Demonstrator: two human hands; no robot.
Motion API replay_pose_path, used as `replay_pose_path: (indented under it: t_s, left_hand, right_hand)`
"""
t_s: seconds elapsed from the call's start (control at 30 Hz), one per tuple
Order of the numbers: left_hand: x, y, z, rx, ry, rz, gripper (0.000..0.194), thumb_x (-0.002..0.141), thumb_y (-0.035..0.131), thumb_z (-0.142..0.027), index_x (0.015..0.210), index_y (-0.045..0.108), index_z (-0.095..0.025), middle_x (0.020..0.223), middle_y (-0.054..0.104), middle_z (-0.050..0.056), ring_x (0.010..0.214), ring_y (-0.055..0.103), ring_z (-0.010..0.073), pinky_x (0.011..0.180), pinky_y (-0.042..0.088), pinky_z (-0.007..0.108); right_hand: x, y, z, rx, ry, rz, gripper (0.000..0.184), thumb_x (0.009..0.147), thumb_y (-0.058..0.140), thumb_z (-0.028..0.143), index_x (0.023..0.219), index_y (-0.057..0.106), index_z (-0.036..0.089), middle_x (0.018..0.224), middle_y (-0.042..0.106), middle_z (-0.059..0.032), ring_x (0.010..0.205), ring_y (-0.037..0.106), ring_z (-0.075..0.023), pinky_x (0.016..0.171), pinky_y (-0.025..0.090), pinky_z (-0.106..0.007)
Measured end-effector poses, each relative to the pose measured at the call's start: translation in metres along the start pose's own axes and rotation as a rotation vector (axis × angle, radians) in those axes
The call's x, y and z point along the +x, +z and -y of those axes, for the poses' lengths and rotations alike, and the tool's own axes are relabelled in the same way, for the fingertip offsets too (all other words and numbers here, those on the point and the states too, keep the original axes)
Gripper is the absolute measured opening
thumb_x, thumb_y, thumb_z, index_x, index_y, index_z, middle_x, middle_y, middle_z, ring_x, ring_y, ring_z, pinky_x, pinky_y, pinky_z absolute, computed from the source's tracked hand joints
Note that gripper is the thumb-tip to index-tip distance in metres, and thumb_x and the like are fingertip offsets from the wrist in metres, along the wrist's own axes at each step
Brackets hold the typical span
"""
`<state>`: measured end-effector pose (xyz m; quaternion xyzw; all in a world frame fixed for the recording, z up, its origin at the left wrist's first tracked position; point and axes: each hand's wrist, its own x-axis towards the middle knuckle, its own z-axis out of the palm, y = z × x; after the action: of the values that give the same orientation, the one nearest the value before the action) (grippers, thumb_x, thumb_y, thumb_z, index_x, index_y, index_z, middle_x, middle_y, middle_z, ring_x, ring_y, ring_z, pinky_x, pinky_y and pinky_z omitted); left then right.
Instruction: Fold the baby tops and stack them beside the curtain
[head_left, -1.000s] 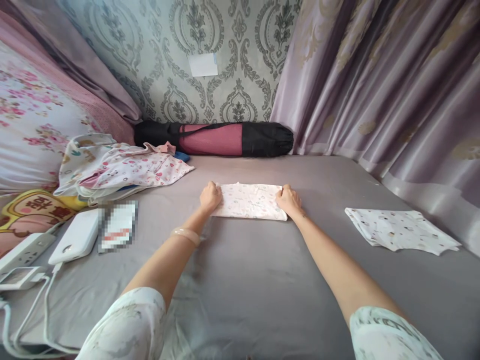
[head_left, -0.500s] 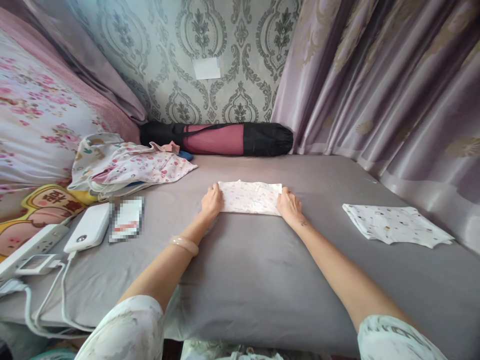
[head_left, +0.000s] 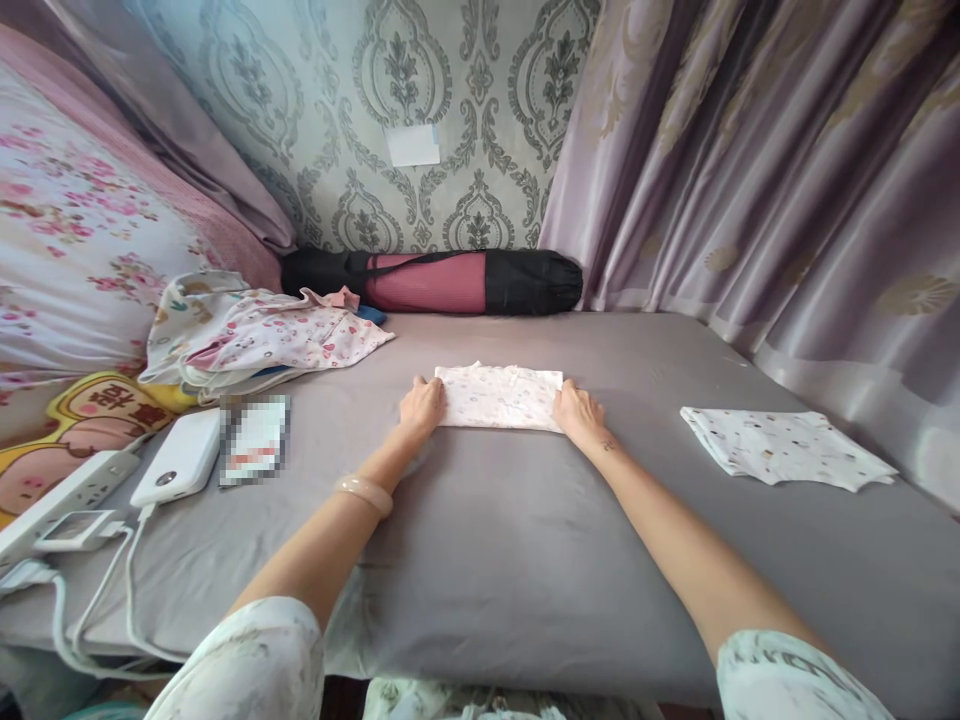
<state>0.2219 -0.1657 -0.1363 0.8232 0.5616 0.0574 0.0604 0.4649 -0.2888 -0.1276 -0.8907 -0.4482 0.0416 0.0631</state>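
Observation:
A small white garment with a faint pink print (head_left: pixel 499 398) lies folded into a flat rectangle on the grey sheet (head_left: pixel 517 560). Its left end is pinched by my left hand (head_left: pixel 423 403), fingers closed at the edge. At the opposite end my right hand (head_left: pixel 578 409) grips the other edge the same way. The fingertips of both hands are partly hidden. Off to the right rests another folded white garment with small dark and tan motifs (head_left: pixel 787 447), touched by neither hand.
Loose printed clothes (head_left: pixel 285 335) are heaped at the back left. A rolled mat in a black and pink bag (head_left: pixel 427 282) lies along the wall. At left sit a white power bank (head_left: pixel 177 458), a power strip (head_left: pixel 71 500), cables and a blurred packet (head_left: pixel 255 440). Curtains (head_left: pixel 675 150) hang at right.
Both hands keep hold of the garment's ends, which stays nearly in place. The left hand has shifted very slightly left. The view has tilted a little.

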Motion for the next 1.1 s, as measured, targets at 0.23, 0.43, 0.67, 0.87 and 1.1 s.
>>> replay_pose_path:
  t_s: [0.23, 0.43, 0.67, 0.87, 1.1]
  left_hand:
    - [-0.004, 0.003, -0.037, -0.001, 0.354, -0.162, 0.043, 0.098, 0.031, -0.03, 0.137, 0.043, -0.02, 0.144, 0.044, 0.012, 0.133, 0.039, 0.0263, 0.109, 0.031, 0.04]
    - [0.009, 0.018, -0.06, -0.041, 0.396, -0.044, 0.044, 0.093, 0.032, -0.017, 0.136, 0.043, -0.008, 0.144, 0.044, 0.019, 0.139, 0.032, 0.0271, 0.113, 0.025, 0.042]
    - [0.022, 0.034, -0.04, 0.016, 0.419, -0.065, 0.046, 0.099, 0.026, -0.03, 0.139, 0.041, -0.013, 0.15, 0.04, 0.014, 0.141, 0.031, 0.0275, 0.115, 0.021, 0.045]
    - [0.019, 0.035, -0.037, 0.024, 0.357, -0.074, 0.048, 0.098, 0.028, -0.035, 0.141, 0.041, -0.018, 0.151, 0.039, 0.013, 0.14, 0.03, 0.0287, 0.115, 0.02, 0.049]
    - [0.019, 0.028, -0.031, 0.031, 0.278, -0.014, 0.055, 0.099, 0.024, -0.041, 0.145, 0.035, -0.014, 0.154, 0.033, 0.015, 0.143, 0.026, 0.0299, 0.115, 0.02, 0.047]
  right_hand:
    - [-0.004, -0.002, 0.039, 0.003, -0.383, -0.196, 0.044, 0.095, 0.026, 0.015, 0.133, 0.049, 0.012, 0.138, 0.052, -0.0175, 0.13, 0.044, -0.0269, 0.108, 0.029, -0.041]
    - [0.001, 0.018, 0.082, 0.013, -0.622, -0.014, 0.055, 0.096, 0.026, 0.024, 0.148, 0.034, 0.009, 0.156, 0.03, -0.0109, 0.145, 0.02, -0.0234, 0.119, 0.009, -0.043]
    - [0.007, 0.032, 0.087, 0.03, -0.595, 0.043, 0.058, 0.097, 0.022, 0.029, 0.15, 0.03, 0.007, 0.158, 0.023, -0.0087, 0.146, 0.017, -0.0222, 0.119, 0.009, -0.045]
    - [0.005, 0.034, 0.081, 0.024, -0.575, -0.007, 0.057, 0.097, 0.022, 0.03, 0.15, 0.031, 0.011, 0.158, 0.024, -0.0081, 0.146, 0.019, -0.023, 0.118, 0.012, -0.045]
    - [0.008, 0.033, 0.062, -0.011, -0.505, -0.043, 0.058, 0.097, 0.023, 0.031, 0.149, 0.032, 0.006, 0.157, 0.026, -0.0107, 0.145, 0.019, -0.0228, 0.118, 0.011, -0.043]
